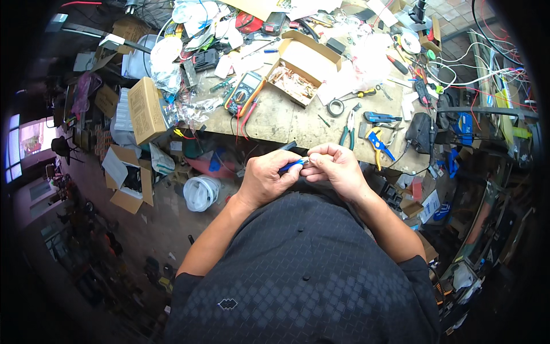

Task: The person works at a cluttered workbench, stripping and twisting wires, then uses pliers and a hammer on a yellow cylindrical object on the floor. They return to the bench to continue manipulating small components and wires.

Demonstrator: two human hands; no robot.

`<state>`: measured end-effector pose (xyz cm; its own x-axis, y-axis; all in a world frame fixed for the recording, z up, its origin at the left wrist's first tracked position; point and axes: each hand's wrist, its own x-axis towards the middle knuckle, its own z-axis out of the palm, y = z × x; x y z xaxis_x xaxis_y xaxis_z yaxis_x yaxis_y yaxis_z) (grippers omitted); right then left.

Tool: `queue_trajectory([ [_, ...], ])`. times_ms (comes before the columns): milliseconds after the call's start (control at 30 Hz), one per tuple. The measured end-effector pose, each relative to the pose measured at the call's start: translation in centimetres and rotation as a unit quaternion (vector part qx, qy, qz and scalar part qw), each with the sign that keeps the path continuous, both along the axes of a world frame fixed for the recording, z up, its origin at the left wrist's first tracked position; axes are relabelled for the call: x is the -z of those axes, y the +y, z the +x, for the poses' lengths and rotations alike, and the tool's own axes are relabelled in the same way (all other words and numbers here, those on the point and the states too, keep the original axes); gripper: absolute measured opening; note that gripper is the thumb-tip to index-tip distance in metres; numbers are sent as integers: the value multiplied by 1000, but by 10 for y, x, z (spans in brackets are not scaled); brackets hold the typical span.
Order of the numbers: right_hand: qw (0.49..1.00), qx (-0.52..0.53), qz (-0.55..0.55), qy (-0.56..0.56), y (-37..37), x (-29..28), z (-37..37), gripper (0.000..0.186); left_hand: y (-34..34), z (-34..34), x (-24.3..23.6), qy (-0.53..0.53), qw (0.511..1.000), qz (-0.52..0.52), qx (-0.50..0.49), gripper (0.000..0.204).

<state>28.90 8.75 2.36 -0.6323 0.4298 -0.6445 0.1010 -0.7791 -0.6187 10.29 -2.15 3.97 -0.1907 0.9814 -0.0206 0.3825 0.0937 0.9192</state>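
Left hand (264, 175), one: thumb and fingers clamped on a slim blue piece (292, 166), which sits between my two hands, before my dark shirt (303, 252) and just off the near edge of the tabletop (275, 124). Right hand (339, 169), one: thumb and forefinger brought together at the piece's right end, seemingly on a small pale tip (305, 161) — too small to tell whether it is joined to the blue. Progress, by my judgement: midway through handling; the piece is up and gripped, both hands are engaged, and it has not been set down. What remains at the tip cannot be read from here. Laid out beyond, none in hand: pliers with green handles (350, 123); wire stripper, yellow and blue (378, 143); utility knife, blue (382, 117); roll of tape (330, 109); multimeter, orange-edged (248, 88), near the carton. Carton (314, 56), flap raised, holding many copper-coloured pieces (295, 83) — how many of them are finished, if any, I cannot tell.
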Motion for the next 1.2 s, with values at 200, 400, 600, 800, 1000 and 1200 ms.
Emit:
queue_trajectory([
  [200, 1000, -20, -3, 8, 4, 0, 0, 21, 1, -2, -1, 22, 1000, 19, 3, 16],
  [400, 1000, -26, -4, 6, 7, 2, 0, 22, 3, -5, 1, 61, 998, 30, 16, 12],
  [600, 999, -37, -9, 6, 8, 7, 1, 21, 4, -8, 6, 78, 995, 46, 42, 12],
  [800, 998, -66, 21, 14, 9, 9, 3, 22, 2, -13, 6, 79, 994, 17, 69, 18],
  [1000, 996, -73, 57, 13, 9, 14, -1, 23, 3, -18, 6, 11, 996, -63, 67, 19],
  [1200, 995, -75, 59, 4, 8, 17, -5, 23, 3, -20, 11, -23, 992, -100, 74, 22],
])
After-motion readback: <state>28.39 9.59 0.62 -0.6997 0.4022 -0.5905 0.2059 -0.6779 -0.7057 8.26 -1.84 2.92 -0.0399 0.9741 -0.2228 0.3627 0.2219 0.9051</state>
